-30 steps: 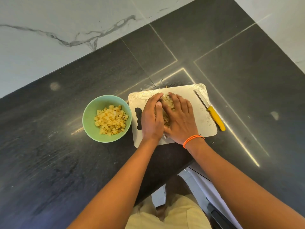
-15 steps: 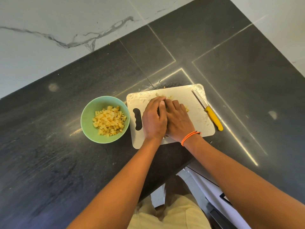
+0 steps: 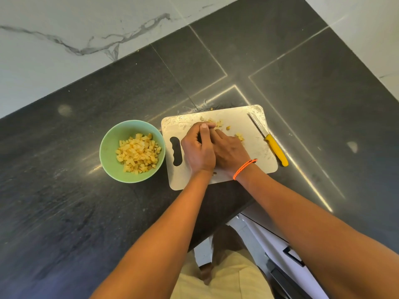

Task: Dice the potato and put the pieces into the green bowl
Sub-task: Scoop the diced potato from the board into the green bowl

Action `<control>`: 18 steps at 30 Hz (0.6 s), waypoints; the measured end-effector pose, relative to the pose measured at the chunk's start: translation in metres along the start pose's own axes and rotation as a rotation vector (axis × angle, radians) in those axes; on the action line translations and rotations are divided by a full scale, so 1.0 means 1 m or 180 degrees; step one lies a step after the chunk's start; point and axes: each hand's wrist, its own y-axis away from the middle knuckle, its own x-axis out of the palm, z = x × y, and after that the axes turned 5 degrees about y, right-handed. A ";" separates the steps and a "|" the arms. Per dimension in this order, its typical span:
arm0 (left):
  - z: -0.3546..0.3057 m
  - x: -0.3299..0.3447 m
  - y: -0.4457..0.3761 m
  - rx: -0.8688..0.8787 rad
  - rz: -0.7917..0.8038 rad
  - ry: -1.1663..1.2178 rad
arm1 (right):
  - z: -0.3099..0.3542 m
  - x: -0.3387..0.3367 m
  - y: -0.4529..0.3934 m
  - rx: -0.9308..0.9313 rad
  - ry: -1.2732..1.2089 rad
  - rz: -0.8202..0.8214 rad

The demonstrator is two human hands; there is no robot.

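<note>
You are cupping both hands, the left hand (image 3: 197, 148) and the right hand (image 3: 228, 151), pressed together, fingers curled over gathered potato dice on the cutting board (image 3: 254, 152). The green bowl (image 3: 108, 152) is sitting just left of the board, nearer your left hand. A few potato dice (image 3: 239, 136) are lying loose beyond your fingers.

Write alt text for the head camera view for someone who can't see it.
Left hand and right hand cup together over diced potato pieces on a pale rectangular cutting board. A round green bowl of yellow potato cubes sits left of it; a yellow-handled knife lies at the board's right edge.
</note>
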 end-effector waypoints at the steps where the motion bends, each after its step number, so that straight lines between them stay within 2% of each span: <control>1: 0.001 -0.001 0.000 -0.0010 0.0047 0.0042 | 0.000 0.001 0.000 -0.0021 0.0070 0.0004; 6: -0.002 -0.007 -0.003 -0.0071 0.0210 0.0124 | 0.002 -0.001 -0.004 -0.0054 0.0173 0.0064; 9: -0.009 -0.006 -0.002 -0.0087 0.0208 0.0168 | 0.000 -0.004 -0.009 0.0158 0.0023 0.0185; 12: -0.017 -0.008 -0.004 0.0018 0.0239 0.0135 | -0.002 -0.011 -0.016 0.0696 -0.0350 -0.0049; 15: -0.027 -0.011 -0.007 0.0057 0.0327 0.0181 | -0.003 -0.017 -0.020 0.1582 -0.0871 -0.0477; 18: -0.038 -0.010 -0.007 0.0017 0.0355 0.0271 | 0.006 -0.031 -0.026 0.2105 -0.1513 -0.0689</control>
